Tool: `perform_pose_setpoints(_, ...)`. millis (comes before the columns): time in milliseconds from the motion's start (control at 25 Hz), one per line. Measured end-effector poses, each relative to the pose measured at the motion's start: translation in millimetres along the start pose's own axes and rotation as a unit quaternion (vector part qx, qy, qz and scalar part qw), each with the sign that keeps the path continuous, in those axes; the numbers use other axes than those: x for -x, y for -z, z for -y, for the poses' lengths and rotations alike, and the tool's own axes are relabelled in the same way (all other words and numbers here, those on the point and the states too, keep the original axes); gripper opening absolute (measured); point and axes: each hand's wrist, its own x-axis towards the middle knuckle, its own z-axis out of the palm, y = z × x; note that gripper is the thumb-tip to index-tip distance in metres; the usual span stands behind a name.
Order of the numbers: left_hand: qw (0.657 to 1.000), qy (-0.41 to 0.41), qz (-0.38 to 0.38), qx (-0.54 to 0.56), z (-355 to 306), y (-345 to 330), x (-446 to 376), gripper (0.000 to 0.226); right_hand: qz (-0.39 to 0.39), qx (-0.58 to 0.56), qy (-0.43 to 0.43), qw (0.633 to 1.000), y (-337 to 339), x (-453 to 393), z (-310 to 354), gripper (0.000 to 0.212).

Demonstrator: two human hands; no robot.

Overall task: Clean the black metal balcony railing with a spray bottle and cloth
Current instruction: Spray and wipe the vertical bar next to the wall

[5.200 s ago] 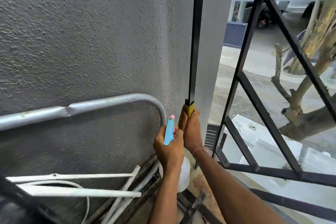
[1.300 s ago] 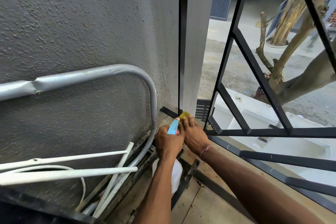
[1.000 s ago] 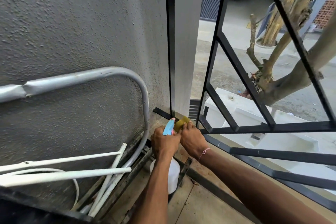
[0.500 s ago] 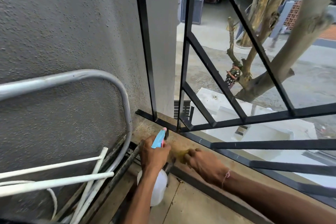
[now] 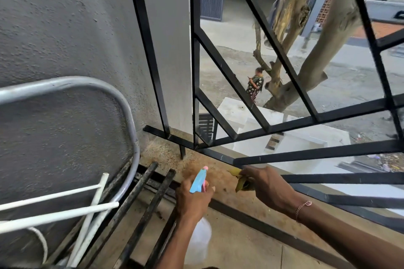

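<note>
The black metal railing (image 5: 231, 76) of crossed bars fills the right half of the view, its bottom rail (image 5: 306, 155) running along a speckled ledge. My left hand (image 5: 192, 200) grips a spray bottle (image 5: 197, 181) with a blue and pink head; its pale body hangs below my wrist. My right hand (image 5: 267, 186) holds a crumpled yellow cloth (image 5: 240, 181) just below the bottom rail, over the ledge. The cloth is partly hidden by my fingers.
A rough grey wall (image 5: 65, 28) stands at left with a bent silver pipe (image 5: 91, 82) and white rods (image 5: 54, 203) leaning on it. Dirty black bars (image 5: 140, 201) lie on the floor below. Beyond the railing, a tree (image 5: 317, 39) and a person (image 5: 254, 85) on the street.
My right hand left the foot of the vertical post by the wall and carried the cloth rightward, below the bottom rail. My view swung to the right; the spray bottle stayed in my left hand.
</note>
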Motion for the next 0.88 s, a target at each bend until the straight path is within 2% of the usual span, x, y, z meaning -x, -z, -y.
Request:
perform_pose_setpoints(160,1.000,0.014,-0.007,-0.027,2,-5,5,0.052,-0.029,-0.057,-0.055,0.996,-8,6,5,0.030)
perform_pose_setpoints(240,0.999,0.022,-0.012,-0.025,4,-5,11,0.056,-0.027,-0.075,-0.086,0.993,-4,18,10,0.030)
perform_pose_setpoints(440,1.000,0.025,-0.001,-0.007,8,-3,21,0.053,-0.022,-0.085,-0.112,0.990,12,45,18,0.030)
perform_pose_setpoints(640,0.999,-0.041,-0.015,-0.032,5,-10,37,0.035,-0.046,-0.094,-0.134,0.985,26,82,22,0.028)
perform_pose_setpoints(880,0.999,-0.050,-0.007,-0.010,8,-24,40,0.044,-0.062,-0.121,-0.138,0.981,28,101,3,0.027)
